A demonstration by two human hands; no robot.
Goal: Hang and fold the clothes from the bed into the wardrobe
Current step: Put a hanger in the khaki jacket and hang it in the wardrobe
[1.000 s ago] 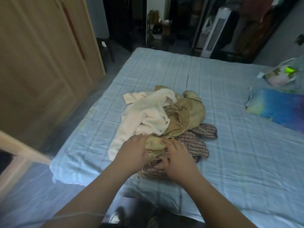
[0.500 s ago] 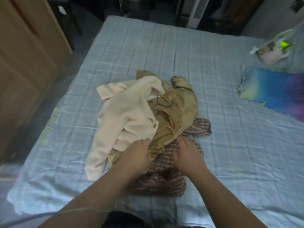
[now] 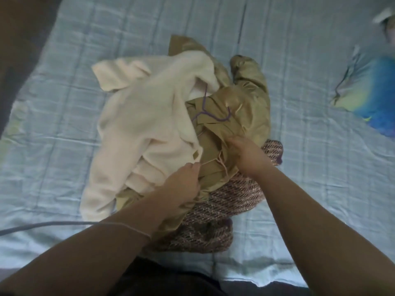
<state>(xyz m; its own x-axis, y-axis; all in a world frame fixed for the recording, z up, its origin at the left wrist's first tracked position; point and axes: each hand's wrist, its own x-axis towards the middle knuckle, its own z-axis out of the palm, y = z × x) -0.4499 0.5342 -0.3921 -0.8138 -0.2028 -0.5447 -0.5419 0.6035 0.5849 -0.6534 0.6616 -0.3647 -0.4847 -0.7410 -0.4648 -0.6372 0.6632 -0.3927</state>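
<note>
Heaped together in the middle of the bed lie a cream top on the left, a tan shirt in the middle and a brown knit one underneath, nearest the person. The left grip is curled round a fold of the tan shirt, right by the cream top's edge. The right grip grabs the tan shirt too, close beside it. A purple hanger pokes out just beyond them.

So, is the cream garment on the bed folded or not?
Not folded. The cream garment lies crumpled, partly over the olive garment, with its lower end trailing onto the bedsheet.
</note>
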